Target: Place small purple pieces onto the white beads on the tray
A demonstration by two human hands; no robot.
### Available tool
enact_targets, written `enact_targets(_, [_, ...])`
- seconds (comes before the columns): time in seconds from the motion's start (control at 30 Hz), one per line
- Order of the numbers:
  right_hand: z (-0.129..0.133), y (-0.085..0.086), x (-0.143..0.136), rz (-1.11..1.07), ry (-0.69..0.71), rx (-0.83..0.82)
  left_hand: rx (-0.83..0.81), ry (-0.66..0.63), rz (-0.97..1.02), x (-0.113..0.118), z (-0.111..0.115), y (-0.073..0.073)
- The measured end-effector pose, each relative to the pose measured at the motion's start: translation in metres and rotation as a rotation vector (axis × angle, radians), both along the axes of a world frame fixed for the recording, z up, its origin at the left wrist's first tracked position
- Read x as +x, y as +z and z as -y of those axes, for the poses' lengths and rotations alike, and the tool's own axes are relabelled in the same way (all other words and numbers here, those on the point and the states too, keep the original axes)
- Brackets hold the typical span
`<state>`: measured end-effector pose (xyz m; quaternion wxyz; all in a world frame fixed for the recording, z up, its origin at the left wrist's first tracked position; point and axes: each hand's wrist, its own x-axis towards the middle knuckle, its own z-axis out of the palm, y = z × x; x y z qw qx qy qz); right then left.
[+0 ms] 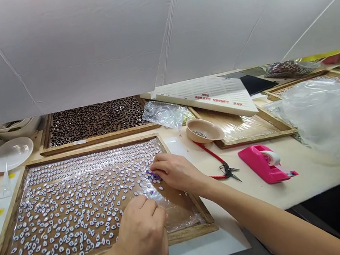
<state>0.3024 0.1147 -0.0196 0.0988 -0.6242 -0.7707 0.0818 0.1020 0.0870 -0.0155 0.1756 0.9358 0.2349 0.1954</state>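
Note:
A wooden-framed tray (95,148) covered with clear film carries many small white leaf-shaped pieces (81,203) with dark centres. They lie in neat rows toward the far edge and more scattered nearer me. My right hand (176,173) is over the tray's right side, fingers pinched together and pointing down among the pieces. Beside its fingertips some purple pieces (153,175) show. My left hand (145,232) is curled closed above the near edge, its fingertips turned away from view. What either hand holds, if anything, is hidden.
Behind stands another framed tray (93,118) of dark pieces. To the right are a beige bowl (205,128), red-handled pliers (227,171), a pink tape dispenser (262,164) and clear plastic bags (328,118). A white plate (11,153) lies left. A white panel (87,45) overhangs the table.

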Motion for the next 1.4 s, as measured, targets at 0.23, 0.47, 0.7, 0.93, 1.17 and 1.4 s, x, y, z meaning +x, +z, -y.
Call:
enact_targets(0.23, [0.001,0.003,-0.013,0.259,0.001,-0.009,-0.008,0.003,-0.002,0.0,0.0,-0.001])
enact_targets(0.47, [-0.002,0.006,-0.02,0.345,-0.031,-0.072,0.014,-0.015,0.023,0.001,0.001,0.001])
enact_targets(0.7, [0.0,0.01,-0.017,0.072,-0.045,-0.045,0.034,-0.053,0.007,0.0,0.003,0.004])
enact_targets(0.93, [-0.005,-0.003,-0.038,0.081,0.159,0.094,0.028,-0.064,-0.036,-0.001,0.004,0.003])
enact_targets(1.17, [-0.006,-0.004,-0.034,0.163,0.33,0.094,0.022,-0.069,-0.044,-0.001,0.004,0.003])
enact_targets(1.4, [-0.004,0.007,-0.008,0.079,0.072,0.046,0.039,-0.078,-0.013,-0.001,0.003,0.004])
